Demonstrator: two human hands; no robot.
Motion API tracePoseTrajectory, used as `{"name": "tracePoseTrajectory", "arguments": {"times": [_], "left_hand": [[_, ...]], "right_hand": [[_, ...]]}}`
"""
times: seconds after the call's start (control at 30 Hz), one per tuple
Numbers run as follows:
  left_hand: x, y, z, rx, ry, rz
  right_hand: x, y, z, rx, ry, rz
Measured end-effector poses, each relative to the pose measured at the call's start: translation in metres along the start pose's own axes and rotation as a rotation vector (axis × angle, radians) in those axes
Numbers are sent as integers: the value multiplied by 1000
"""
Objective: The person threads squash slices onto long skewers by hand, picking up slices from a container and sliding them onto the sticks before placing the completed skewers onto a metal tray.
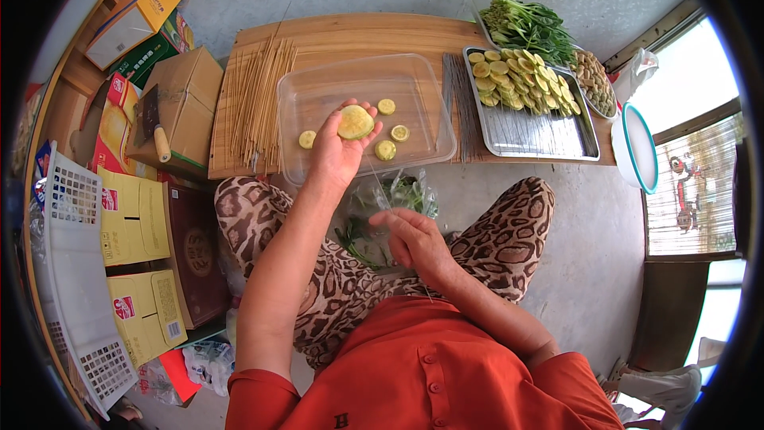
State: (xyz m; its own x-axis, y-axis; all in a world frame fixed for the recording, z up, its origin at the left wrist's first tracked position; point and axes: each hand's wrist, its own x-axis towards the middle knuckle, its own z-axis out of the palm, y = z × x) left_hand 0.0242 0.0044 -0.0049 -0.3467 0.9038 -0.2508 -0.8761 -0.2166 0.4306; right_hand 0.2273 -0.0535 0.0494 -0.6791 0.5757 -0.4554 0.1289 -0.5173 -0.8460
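Note:
My left hand (348, 137) is palm up over the near left part of a clear plastic tub (370, 63), holding pale yellow-green vegetable slices (356, 122), perhaps zucchini. Several smaller slices (385, 150) lie in the tub. My right hand (418, 242) grips a thin metal skewer (377, 182) above my lap; its upper end reaches close to my left palm. Whether its tip touches the slices cannot be told. Right of the tub are a bundle of metal skewers (459, 107) and a metal tray (507, 146) with many slices on skewers (519, 80).
Bamboo skewers (262, 101) lie at the left of the wooden table (340, 30). Leafy greens (528, 27) and a bowl of small foods (594, 80) stand back right. A cleaver (156, 125) rests on a carton (194, 95). A teal-rimmed basin (638, 146) is at the table's right end.

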Motion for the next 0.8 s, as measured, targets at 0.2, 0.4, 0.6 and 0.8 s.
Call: {"name": "tracePoseTrajectory", "arguments": {"times": [0.2,0.4,0.6,0.8], "left_hand": [[3,-4,-3,4,-14,16],[-3,-11,1,20,-50,21],[-4,-11,1,29,-80,30],[-5,-13,2,49,-74,33]], "right_hand": [[4,0,3,59,9,-5],[12,-3,5,112,19,-30],[17,-2,6,128,21,-46],[22,-6,6,147,28,-48]]}}
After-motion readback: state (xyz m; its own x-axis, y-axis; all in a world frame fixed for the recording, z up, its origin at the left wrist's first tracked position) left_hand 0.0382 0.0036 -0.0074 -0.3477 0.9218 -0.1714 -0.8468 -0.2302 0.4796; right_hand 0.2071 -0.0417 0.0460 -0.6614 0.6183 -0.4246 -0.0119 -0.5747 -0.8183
